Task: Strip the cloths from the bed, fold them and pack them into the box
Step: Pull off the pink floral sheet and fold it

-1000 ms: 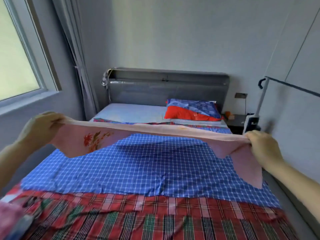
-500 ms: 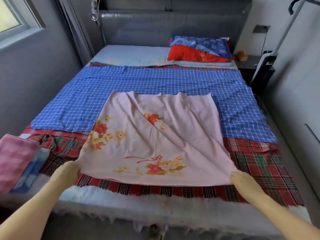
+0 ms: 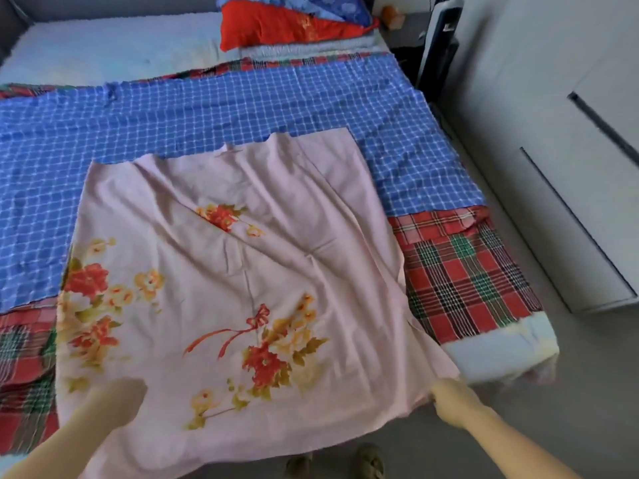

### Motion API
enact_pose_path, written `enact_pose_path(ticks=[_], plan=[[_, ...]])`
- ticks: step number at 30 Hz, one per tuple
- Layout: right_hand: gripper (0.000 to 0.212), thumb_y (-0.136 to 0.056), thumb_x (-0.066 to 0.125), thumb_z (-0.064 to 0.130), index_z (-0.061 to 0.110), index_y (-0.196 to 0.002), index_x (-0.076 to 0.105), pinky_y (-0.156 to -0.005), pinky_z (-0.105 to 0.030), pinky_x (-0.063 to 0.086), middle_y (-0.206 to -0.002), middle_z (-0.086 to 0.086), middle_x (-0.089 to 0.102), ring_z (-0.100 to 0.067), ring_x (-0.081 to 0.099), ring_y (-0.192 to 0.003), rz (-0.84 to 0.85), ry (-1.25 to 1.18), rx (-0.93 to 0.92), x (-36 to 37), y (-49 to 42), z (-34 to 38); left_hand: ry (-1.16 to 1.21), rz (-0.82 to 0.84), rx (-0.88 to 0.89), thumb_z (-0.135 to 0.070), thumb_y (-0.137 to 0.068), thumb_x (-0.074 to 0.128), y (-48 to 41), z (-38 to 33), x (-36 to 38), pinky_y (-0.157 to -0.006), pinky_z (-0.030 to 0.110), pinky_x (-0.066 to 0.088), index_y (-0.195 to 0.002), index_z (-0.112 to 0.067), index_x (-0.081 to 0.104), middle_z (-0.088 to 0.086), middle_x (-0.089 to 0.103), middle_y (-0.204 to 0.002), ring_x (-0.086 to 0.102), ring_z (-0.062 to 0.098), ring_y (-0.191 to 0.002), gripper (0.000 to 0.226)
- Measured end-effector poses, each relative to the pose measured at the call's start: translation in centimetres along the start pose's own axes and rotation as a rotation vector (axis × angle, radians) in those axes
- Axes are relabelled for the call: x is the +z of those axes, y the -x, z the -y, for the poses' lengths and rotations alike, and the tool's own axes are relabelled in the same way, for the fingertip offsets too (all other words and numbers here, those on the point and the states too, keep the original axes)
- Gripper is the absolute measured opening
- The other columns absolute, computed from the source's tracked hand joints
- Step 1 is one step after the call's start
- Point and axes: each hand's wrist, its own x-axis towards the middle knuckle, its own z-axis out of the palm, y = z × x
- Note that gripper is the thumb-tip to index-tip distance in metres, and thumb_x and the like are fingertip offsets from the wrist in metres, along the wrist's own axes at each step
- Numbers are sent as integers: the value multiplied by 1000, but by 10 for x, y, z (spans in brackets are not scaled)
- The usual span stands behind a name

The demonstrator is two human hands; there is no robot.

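Note:
A pink cloth (image 3: 242, 271) printed with red and yellow flowers lies spread over the foot of the bed, its near edge hanging past the mattress. My right hand (image 3: 456, 401) pinches its near right corner. My left hand (image 3: 114, 399) is blurred and lies on the cloth's near left part; its fingers cannot be made out. Under the pink cloth lie a blue checked cloth (image 3: 207, 112) and a red and green plaid cloth (image 3: 470, 278). No box is in view.
A red pillow (image 3: 276, 25) and a blue one (image 3: 321, 5) sit at the head of the bed. A dark bedside table (image 3: 404, 29) and a white cabinet (image 3: 570, 167) stand to the right. Two feet in sandals (image 3: 370, 461) stand on the grey floor.
The cloth, first held stretched in the air, was laid flat on the bed. Since then it slid toward me and its near edge hangs over the mattress. My left hand moved onto it.

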Motion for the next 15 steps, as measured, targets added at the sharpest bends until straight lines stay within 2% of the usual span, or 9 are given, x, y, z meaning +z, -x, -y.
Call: enact_pose_path(ticks=[1, 2, 4, 5, 7, 8, 11, 13, 15], plan=[[25, -95, 40, 14, 24, -73, 44, -60, -20, 37, -82, 5, 49, -10, 47, -70, -35, -76, 70, 6, -6, -6, 63, -24, 3, -15, -91, 33, 16, -23, -32, -97, 28, 45, -122, -21, 53, -3, 53, -128, 54, 16, -115, 37], [20, -96, 41, 17, 23, -78, 48, -64, -21, 41, -85, 5, 53, -12, 53, -77, -65, -86, 107, 7, -11, -10, 112, -122, 52, -13, -95, 30, 35, -51, -68, -100, 24, 39, -130, -27, 47, -7, 46, -136, 48, 12, -125, 41], [19, -95, 43, 17, 23, -79, 50, -65, -23, 41, -86, 3, 56, -20, 61, -90, -135, -196, 202, 10, -24, -23, 15, -199, 145, -16, -98, 26, 18, -105, -105, -105, 20, 33, -137, -36, 39, -15, 39, -144, 38, 7, -133, 46], [19, -95, 43, 15, 22, -82, 54, -64, -24, 40, -88, 2, 59, -22, 62, -94, -175, -253, 239, 11, -32, -28, -94, -207, 188, -15, -97, 27, 8, -123, -118, -103, 19, 36, -136, -38, 41, -16, 42, -140, 40, 6, -130, 47], [18, -96, 45, 14, 17, -97, 62, -68, -25, 39, -99, -2, 64, -23, 61, -97, -264, -380, 319, 14, -46, -40, -86, -317, 284, -9, -93, 33, -28, -170, -129, -93, 19, 42, -130, -38, 48, -14, 50, -129, 49, 8, -121, 49], [18, -96, 45, 14, 16, -97, 63, -67, -25, 39, -98, -3, 64, -24, 60, -94, -291, -439, 358, 15, -54, -47, -69, -340, 311, -8, -92, 35, -38, -196, -135, -90, 20, 44, -128, -37, 50, -13, 52, -126, 51, 9, -117, 49], [25, -91, 45, 5, 16, -69, 48, -55, -25, 33, -75, -2, 55, -27, 55, -76, -347, -573, 423, 23, -85, -71, -3, -466, 507, 1, -85, 44, -62, -286, -158, -80, 28, 49, -115, -24, 62, -5, 58, -111, 56, 17, -105, 43], [15, -89, 47, 5, 7, -76, 53, -58, -31, 38, -77, -7, 57, -30, 58, -76, -321, -648, 437, 31, -108, -83, 83, -524, 670, 13, -71, 50, -79, -338, -169, -70, 37, 53, -102, -12, 69, 6, 65, -100, 61, 30, -95, 44], [13, -91, 48, 11, 6, -83, 57, -59, -30, 39, -82, -6, 58, -27, 57, -76, -285, -714, 457, 41, -127, -91, 35, -619, 815, 19, -57, 56, -97, -388, -180, -54, 38, 54, -91, -8, 72, 10, 68, -87, 64, 35, -81, 46]])
